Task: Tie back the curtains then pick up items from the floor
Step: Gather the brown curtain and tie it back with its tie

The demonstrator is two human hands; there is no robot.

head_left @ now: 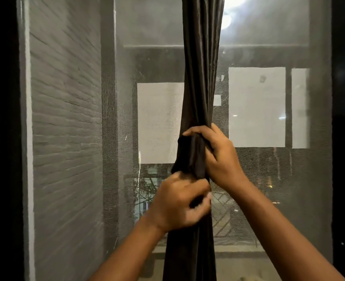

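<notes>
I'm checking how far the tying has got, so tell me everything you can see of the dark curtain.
The curtain is dark brown, slightly shiny fabric, gathered into one narrow vertical bunch hanging before a mesh window screen. Long folds run down it from the top of the frame to the bottom. At mid-height it bulges into a wrapped knot or band of the same cloth. The right hand grips that bulge from the right; the left hand pinches the fabric just below it.
</notes>
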